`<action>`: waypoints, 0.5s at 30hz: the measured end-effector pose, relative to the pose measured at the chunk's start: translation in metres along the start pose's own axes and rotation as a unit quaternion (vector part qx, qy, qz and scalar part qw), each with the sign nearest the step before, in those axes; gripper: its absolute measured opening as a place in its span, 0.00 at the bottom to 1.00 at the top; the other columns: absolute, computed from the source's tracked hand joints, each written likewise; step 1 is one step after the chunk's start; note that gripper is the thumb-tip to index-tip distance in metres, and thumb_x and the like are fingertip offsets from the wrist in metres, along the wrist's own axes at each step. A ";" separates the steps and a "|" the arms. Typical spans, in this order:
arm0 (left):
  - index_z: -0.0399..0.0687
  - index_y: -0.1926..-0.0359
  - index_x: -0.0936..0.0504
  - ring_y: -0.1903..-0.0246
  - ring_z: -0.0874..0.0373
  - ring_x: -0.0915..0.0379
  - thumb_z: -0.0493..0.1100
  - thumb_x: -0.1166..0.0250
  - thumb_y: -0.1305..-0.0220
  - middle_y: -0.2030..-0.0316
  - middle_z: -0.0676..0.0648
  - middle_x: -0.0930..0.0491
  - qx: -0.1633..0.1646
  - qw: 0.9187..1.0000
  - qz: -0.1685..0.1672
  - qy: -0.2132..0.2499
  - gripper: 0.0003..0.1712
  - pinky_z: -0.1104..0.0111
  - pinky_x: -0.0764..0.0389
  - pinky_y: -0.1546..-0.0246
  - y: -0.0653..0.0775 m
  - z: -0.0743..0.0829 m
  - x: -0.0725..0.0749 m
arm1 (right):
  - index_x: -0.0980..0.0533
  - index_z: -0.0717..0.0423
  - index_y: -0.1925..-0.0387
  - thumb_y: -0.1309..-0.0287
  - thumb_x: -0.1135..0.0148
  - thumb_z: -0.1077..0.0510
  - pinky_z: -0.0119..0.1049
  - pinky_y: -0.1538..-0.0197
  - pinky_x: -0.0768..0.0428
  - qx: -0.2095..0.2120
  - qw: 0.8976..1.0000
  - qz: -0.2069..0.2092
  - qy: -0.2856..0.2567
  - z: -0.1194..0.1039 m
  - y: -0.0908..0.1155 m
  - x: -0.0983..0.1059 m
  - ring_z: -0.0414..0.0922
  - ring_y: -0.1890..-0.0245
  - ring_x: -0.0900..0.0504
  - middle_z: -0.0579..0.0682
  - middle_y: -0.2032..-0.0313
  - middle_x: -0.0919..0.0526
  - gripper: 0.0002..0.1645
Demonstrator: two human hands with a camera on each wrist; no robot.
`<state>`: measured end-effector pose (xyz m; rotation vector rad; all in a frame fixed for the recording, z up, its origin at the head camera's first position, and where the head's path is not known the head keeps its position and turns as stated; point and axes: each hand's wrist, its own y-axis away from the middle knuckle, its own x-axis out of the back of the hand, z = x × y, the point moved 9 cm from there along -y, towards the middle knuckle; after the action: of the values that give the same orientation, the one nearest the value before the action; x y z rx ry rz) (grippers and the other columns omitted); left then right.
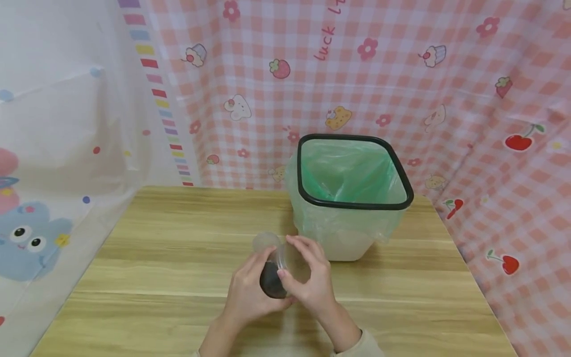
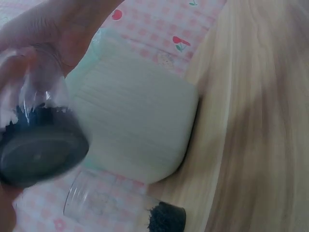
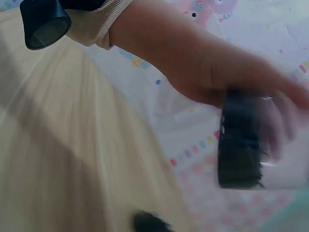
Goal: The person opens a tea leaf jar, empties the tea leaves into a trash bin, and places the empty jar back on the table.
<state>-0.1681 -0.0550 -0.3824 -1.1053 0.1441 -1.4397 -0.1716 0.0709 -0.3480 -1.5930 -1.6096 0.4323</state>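
My left hand [image 1: 247, 290] grips the black end of a clear round container [image 1: 272, 281], its thumb and fingers around the side. At the clear end, my right hand [image 1: 316, 280] holds it with the thumb and spread fingers on either side. In the left wrist view, the black contents [image 2: 43, 150] lie at the container's base with a ragged upper edge. A second clear container [image 1: 265, 241] stands on the table just beyond my hands; black, rough-edged material [image 2: 168, 220] fills its bottom. In the right wrist view the held container [image 3: 239, 145] is blurred.
A white bin [image 1: 341, 245] with a black rim and a green plastic liner [image 1: 352, 171] stands at the back right of the wood-grain table [image 1: 147, 277]. Behind and to the right hangs a pink checked cloth [image 1: 250, 64]; a white patterned sheet [image 1: 53, 114] hangs on the left.
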 end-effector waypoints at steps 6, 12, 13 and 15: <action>0.47 0.38 0.32 0.57 0.51 0.23 0.62 0.27 0.58 0.53 0.43 0.21 0.031 0.988 -0.043 0.146 0.48 0.63 0.21 0.61 0.008 -0.007 -0.002 | 0.25 0.61 0.47 0.45 0.40 0.45 0.43 0.48 0.26 0.103 0.990 -0.078 -0.049 -0.018 -0.005 -0.010 0.53 0.50 0.28 0.58 0.52 0.23 0.30; 0.46 0.36 0.34 0.55 0.49 0.23 0.64 0.27 0.58 0.50 0.42 0.22 0.034 0.985 -0.057 0.158 0.51 0.63 0.20 0.59 0.010 -0.006 0.000 | 0.27 0.63 0.46 0.45 0.40 0.46 0.42 0.47 0.27 0.125 0.984 -0.107 -0.063 -0.023 -0.007 -0.012 0.52 0.49 0.28 0.57 0.50 0.24 0.30; 0.46 0.36 0.34 0.55 0.49 0.23 0.64 0.27 0.58 0.50 0.41 0.22 0.034 0.986 -0.058 0.153 0.51 0.63 0.20 0.60 0.009 -0.006 0.000 | 0.27 0.63 0.46 0.45 0.40 0.47 0.42 0.46 0.27 0.125 0.984 -0.111 -0.064 -0.023 -0.007 -0.012 0.52 0.48 0.29 0.56 0.50 0.24 0.31; 0.46 0.37 0.34 0.56 0.51 0.23 0.66 0.28 0.59 0.50 0.42 0.22 0.041 0.987 -0.058 0.141 0.51 0.64 0.20 0.61 0.009 -0.006 0.001 | 0.29 0.62 0.44 0.44 0.41 0.44 0.44 0.46 0.28 0.118 0.984 -0.123 -0.060 -0.022 -0.007 -0.012 0.51 0.47 0.30 0.56 0.48 0.26 0.33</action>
<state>-0.1658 -0.0613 -0.3914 -0.8504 0.2228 -1.6882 -0.1617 0.0516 -0.3326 -1.1946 -1.7487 0.5706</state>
